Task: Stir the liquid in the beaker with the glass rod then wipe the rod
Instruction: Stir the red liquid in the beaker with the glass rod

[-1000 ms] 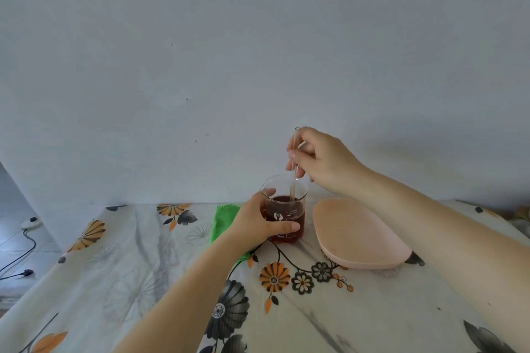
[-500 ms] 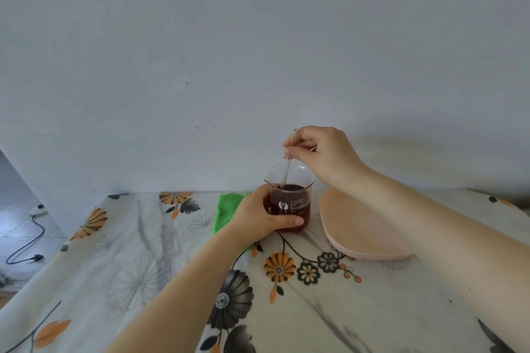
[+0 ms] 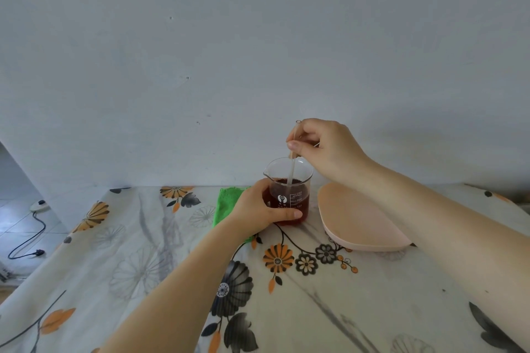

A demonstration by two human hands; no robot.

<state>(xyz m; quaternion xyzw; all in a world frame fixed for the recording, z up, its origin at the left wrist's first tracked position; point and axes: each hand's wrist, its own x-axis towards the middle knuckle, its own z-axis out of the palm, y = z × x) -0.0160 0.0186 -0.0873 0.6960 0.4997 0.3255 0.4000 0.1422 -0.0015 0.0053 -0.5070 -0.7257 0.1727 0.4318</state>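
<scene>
A glass beaker (image 3: 298, 178) with dark red-brown liquid stands near the back of the table by the wall. My left hand (image 3: 258, 209) wraps around its lower left side, thumb across the front. A thin glass rod (image 3: 292, 172) stands nearly upright in the beaker with its lower end in the liquid. My right hand (image 3: 327, 149) pinches the rod's top just above the rim. A green cloth (image 3: 225, 206) lies flat to the left of the beaker, partly hidden behind my left hand.
A pale pink tray (image 3: 352, 223) lies right of the beaker, partly under my right forearm. The table wears a floral cloth (image 3: 143, 252); its left edge drops to a floor with a black cable (image 3: 31, 238). A white wall rises directly behind the beaker.
The rod has swung inside the beaker: leaning left half a second ago, nearly upright now. My right hand shifted slightly with it. The left hand stays on the beaker.
</scene>
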